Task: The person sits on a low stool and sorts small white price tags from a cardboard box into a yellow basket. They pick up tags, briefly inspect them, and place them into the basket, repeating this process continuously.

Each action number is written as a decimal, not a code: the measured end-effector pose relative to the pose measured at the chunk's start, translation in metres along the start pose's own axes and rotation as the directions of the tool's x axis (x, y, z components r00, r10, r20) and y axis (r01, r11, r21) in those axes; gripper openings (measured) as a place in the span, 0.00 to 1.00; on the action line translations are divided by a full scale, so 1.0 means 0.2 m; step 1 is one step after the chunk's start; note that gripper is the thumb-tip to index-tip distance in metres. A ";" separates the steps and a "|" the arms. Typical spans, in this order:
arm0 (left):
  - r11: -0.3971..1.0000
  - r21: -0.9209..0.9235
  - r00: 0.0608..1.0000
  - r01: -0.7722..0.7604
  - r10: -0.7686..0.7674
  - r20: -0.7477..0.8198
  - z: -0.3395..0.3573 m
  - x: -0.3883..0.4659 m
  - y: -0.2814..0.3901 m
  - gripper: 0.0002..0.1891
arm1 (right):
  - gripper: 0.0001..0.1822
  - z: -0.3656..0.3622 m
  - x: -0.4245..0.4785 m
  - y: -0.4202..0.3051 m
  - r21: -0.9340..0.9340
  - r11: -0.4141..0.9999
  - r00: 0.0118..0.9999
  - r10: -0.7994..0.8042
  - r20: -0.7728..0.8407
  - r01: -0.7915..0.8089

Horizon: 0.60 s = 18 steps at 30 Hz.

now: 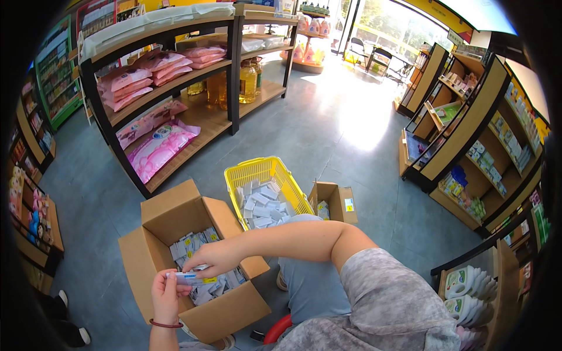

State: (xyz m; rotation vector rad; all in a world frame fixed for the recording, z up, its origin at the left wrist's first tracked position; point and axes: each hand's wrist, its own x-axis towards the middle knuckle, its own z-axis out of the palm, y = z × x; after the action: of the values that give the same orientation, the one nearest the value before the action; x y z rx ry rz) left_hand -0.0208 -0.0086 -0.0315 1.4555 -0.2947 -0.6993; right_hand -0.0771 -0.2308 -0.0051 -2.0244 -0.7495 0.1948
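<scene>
My left hand [167,291] grips the left end of a small flat electronic shelf label [189,278] with a blue and yellow face. My right hand [219,259] reaches across, its fingers at the label's upper edge; another small pale piece shows under them, and whether it is gripped is unclear. Both hands are above an open cardboard box [228,319] holding many similar labels [208,293]. Behind it stands a yellow plastic basket [290,184] with many pale, blank-looking flat pieces [262,205] inside.
A smaller open cardboard box [347,215] stands right of the basket. Wooden shelving [193,118] with pink packages rises at the back left. Display shelves [465,131] line the right, with white bottles [459,281] at the lower right. Another person's shoes [84,335] show at the lower left.
</scene>
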 end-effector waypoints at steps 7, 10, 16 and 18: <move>1.000 0.017 1.000 0.022 -0.022 -0.002 0.00 0.00 0.00 0.10 | 0.21 0.00 -0.01 0.02 0.042 0.998 0.999 0.035 0.024 -0.036; 0.999 0.029 0.999 0.031 -0.031 -0.011 0.00 0.00 0.01 0.10 | 0.23 0.00 -0.01 0.04 0.042 0.998 0.999 0.039 0.022 -0.040; 1.000 0.023 1.000 0.014 -0.014 -0.025 -0.01 0.01 -0.02 0.09 | 0.26 0.01 -0.01 0.04 0.021 0.998 0.998 0.060 0.034 -0.061; 1.000 0.025 0.999 0.005 -0.004 -0.034 -0.01 0.02 -0.03 0.09 | 0.26 0.01 0.00 0.04 0.014 0.998 0.997 0.068 0.027 -0.068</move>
State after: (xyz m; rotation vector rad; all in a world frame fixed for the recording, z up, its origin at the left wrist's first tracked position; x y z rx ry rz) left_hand -0.0178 -0.0085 -0.0383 1.4904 -0.2746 -0.6755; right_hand -0.0751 -0.2322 -0.0140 -2.0383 -0.6940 0.2667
